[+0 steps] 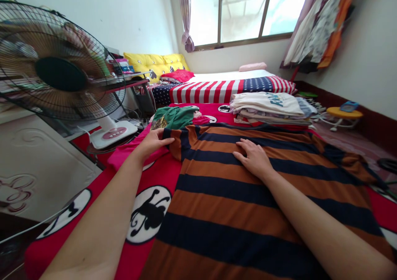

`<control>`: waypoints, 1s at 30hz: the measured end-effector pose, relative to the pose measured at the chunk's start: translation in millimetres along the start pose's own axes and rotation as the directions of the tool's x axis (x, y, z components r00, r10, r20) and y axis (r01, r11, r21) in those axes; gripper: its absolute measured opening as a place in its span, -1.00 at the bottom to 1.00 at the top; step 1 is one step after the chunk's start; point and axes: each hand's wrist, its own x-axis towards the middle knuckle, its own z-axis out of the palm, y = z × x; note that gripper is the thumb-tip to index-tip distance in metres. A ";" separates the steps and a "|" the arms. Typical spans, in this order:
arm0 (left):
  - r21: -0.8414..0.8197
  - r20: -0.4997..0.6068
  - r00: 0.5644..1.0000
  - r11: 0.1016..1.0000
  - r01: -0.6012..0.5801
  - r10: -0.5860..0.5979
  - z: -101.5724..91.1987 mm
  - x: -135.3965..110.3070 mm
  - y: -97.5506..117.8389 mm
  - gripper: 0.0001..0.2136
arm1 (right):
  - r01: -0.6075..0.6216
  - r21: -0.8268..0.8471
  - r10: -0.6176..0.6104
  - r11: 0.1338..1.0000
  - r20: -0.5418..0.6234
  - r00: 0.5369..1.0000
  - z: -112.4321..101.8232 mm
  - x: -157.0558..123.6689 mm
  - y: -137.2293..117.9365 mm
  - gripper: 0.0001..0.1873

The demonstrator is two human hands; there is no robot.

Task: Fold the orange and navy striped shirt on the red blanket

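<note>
Brown-and-navy striped shirt (214,189), laid out flat

Head view: shirt spread on the red cover (164,168), in front of me. My left hand (155,143) pinches the left sleeve's edge, thumb on top. My right hand (256,160) lies on the upper chest, fingers loosely extended, gripping nothing. Beyond: green garment (175,118), folded stack (268,106).

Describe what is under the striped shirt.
Under the striped shirt is a red cover with black-and-white round patterns, visible beyond both side edges of the shirt. The area directly beneath is covered, so whether anything else lies there cannot be seen.
</note>
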 end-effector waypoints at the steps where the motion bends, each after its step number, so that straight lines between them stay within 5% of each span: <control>1: -0.036 -0.020 1.000 0.999 -0.016 0.015 1.3 1.9 -1.2 -0.46 | -0.001 0.000 0.001 1.000 0.000 1.000 0.0 -0.1 0.0 -0.53; 7: -0.023 -0.235 0.966 0.993 -0.120 0.111 6.2 11.8 -14.5 -0.50 | -0.003 0.002 0.003 1.000 0.001 1.000 -0.1 0.1 -0.2 -0.53; 14: -0.089 -0.292 0.943 0.987 0.137 -0.158 0.2 10.6 -19.1 -0.58 | 0.000 0.004 0.000 1.000 0.005 1.000 0.9 0.6 0.9 -0.52; 23: -0.164 -0.402 0.914 0.979 -0.123 0.048 10.1 17.6 -19.6 -0.58 | -0.010 0.015 0.010 1.000 0.004 1.000 0.4 0.3 0.2 -0.52; 30: -0.222 -0.427 0.904 0.972 -0.073 -0.030 44.4 25.5 10.6 -0.62 | -0.031 0.071 0.032 0.997 -0.006 0.999 0.7 0.4 0.2 -0.47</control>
